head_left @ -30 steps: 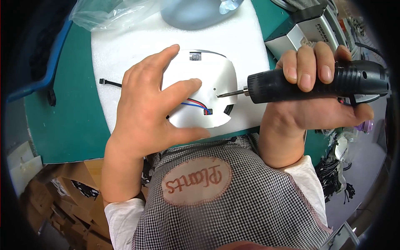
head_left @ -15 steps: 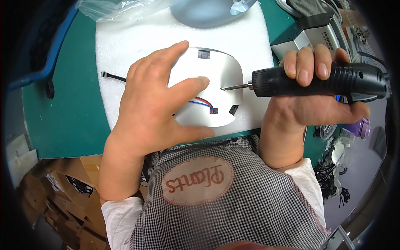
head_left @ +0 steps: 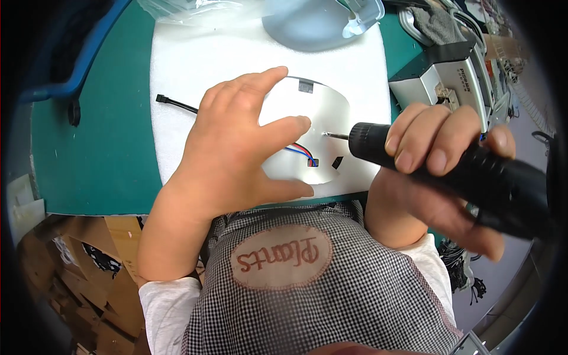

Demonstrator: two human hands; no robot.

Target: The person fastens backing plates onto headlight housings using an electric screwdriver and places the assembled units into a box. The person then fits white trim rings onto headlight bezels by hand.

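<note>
A smooth white curved cover (head_left: 331, 109) lies on the white foam pad. My left hand (head_left: 231, 142) spans it with fingers spread, the outer fingers near its far rim, the thumb by its near rim and the index finger on its face, gripping it in place. Red, blue and black wires (head_left: 303, 151) run from under that hand to a small slot. A black cable with a connector (head_left: 177, 103) sticks out left. My right hand (head_left: 444, 154) is wrapped round a black electric screwdriver (head_left: 491, 177); its bit tip meets a small spot on the cover, where any screw is too small to tell.
The foam pad (head_left: 195, 59) rests on a green mat (head_left: 112, 148). A pale blue rounded shell (head_left: 307, 29) and clear plastic bag (head_left: 189, 12) are at the back. At right stands a silver and black device (head_left: 438, 77); a blue-edged bin (head_left: 89, 65) is far left.
My right hand has tilted the screwdriver, its rear swinging toward me and to the lower right, while the bit stays on the cover. The whole view has shifted slightly; my left hand keeps its place on the cover.
</note>
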